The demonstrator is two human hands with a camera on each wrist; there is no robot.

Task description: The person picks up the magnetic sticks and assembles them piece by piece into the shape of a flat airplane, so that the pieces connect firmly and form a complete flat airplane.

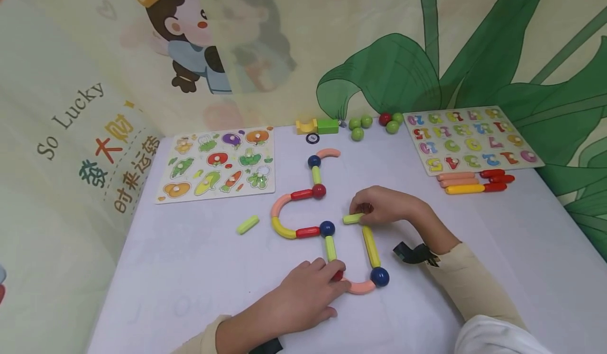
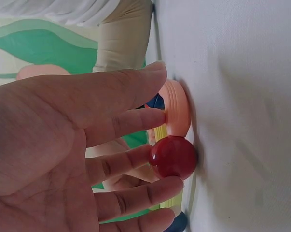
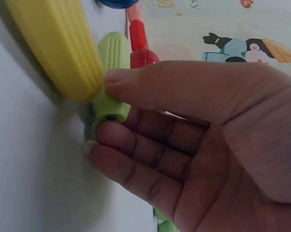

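Observation:
In the head view a chain of coloured sticks and balls winds over the white table. My left hand (image 1: 305, 296) lies at its near end, with nearly straight fingers touching a red ball (image 2: 173, 157) and the curved pink stick (image 2: 176, 108) joined to it. The pink stick runs to a blue ball (image 1: 379, 277), from which a straight yellow stick (image 1: 371, 246) points away from me. At that stick's far end, my right hand (image 1: 386, 205) pinches a short light green stick (image 3: 114, 53) between thumb and fingers. The two sticks overlap in the right wrist view.
Left of the chain lies a loose light green stick (image 1: 248, 225). A vegetable puzzle board (image 1: 215, 193) stands behind it; a number puzzle board (image 1: 474, 159) is at far right, with several sticks (image 1: 462, 188) in front. Green balls (image 1: 358, 134) and a green block (image 1: 327, 127) line the back.

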